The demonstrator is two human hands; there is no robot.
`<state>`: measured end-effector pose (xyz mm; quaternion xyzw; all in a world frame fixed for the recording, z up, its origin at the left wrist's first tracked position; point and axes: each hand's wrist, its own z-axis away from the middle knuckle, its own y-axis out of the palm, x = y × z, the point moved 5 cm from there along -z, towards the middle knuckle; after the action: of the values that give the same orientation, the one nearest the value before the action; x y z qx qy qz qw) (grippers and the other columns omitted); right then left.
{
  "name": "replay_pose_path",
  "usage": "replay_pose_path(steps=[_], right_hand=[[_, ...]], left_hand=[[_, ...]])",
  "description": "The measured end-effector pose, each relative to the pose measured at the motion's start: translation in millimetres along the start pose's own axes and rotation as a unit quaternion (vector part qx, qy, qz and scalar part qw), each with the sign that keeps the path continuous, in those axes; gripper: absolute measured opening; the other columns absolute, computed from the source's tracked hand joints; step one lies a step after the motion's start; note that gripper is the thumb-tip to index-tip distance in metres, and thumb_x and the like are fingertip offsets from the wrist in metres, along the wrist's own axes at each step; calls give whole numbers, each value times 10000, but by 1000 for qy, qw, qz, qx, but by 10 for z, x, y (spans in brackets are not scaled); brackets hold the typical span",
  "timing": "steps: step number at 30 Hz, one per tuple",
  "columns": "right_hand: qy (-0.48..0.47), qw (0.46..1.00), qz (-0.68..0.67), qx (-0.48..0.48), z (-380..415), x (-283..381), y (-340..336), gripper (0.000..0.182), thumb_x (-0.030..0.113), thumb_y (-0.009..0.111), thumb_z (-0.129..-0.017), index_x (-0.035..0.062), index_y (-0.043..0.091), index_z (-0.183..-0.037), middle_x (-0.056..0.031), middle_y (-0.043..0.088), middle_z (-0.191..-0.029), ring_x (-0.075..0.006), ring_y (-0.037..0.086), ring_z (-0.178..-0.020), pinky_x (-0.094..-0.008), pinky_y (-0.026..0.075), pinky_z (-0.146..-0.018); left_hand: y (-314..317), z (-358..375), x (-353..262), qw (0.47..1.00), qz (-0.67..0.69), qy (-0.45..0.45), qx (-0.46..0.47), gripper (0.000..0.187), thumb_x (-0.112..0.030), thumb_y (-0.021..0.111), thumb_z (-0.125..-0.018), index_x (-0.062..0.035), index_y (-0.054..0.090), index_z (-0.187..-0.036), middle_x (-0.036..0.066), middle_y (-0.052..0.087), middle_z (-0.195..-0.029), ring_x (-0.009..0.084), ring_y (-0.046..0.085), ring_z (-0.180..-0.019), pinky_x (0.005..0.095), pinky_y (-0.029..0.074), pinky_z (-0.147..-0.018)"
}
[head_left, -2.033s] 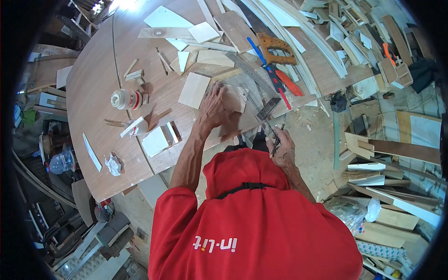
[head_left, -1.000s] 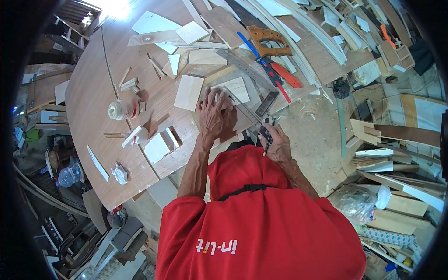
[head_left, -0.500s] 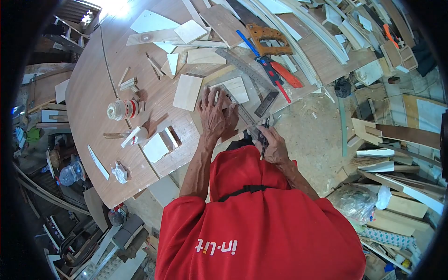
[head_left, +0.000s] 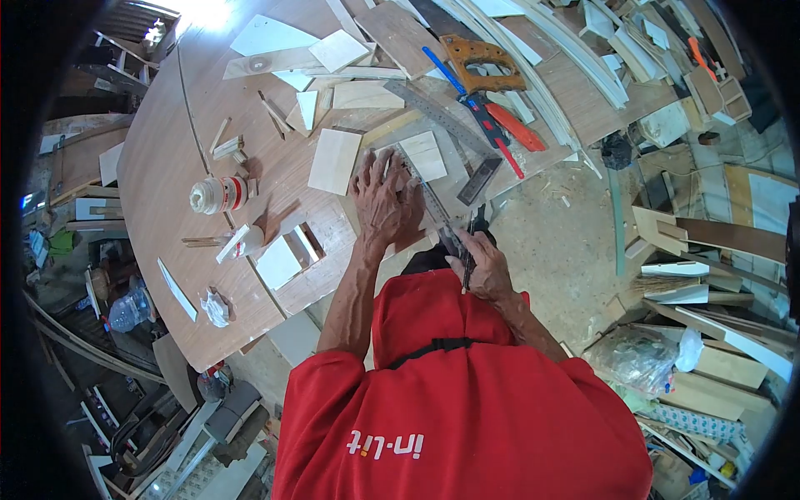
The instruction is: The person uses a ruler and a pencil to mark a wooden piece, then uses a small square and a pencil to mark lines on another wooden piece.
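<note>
My left hand [head_left: 382, 200] lies with spread fingers on a thin board at the table edge, pressing beside a metal ruler [head_left: 435, 205]. The ruler slants toward my right hand [head_left: 486, 268], whose fingers are closed around a slim dark tool [head_left: 468, 268]; its kind is not clear. The tool is near the ruler's lower end. Close by rest a pale wood block [head_left: 335, 162] and a smaller pale piece [head_left: 423, 156]. A try square lies to the right, with its metal blade [head_left: 442, 118] and dark stock [head_left: 479, 182].
A wooden-handled saw [head_left: 482, 63] and a red-and-blue tool [head_left: 492, 125] lie past the square. White jars [head_left: 218, 195], cut pieces and long strips [head_left: 533, 75] are spread over the table [head_left: 167, 250]. Stacked boards [head_left: 717, 367] stand at the right.
My right hand and the dark tool have shifted slightly down, toward my body. My left hand stays spread in nearly the same place.
</note>
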<state>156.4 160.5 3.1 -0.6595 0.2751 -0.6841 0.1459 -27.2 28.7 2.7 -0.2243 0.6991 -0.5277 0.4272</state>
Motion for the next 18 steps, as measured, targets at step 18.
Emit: replay_pose_path(steps=[18], right_hand=[[32,999,-21,3,96,47,9,567,182,719,-813,16,527,-1320,-224,590,-1059,-405,629,-928,-458,527,-785]], left_hand=[[28,10,44,1000,-8,7,-7,568,-361,599,-927,-144,487,-1439,58,403,-1519,314,276,-1453,513,216,-1152]])
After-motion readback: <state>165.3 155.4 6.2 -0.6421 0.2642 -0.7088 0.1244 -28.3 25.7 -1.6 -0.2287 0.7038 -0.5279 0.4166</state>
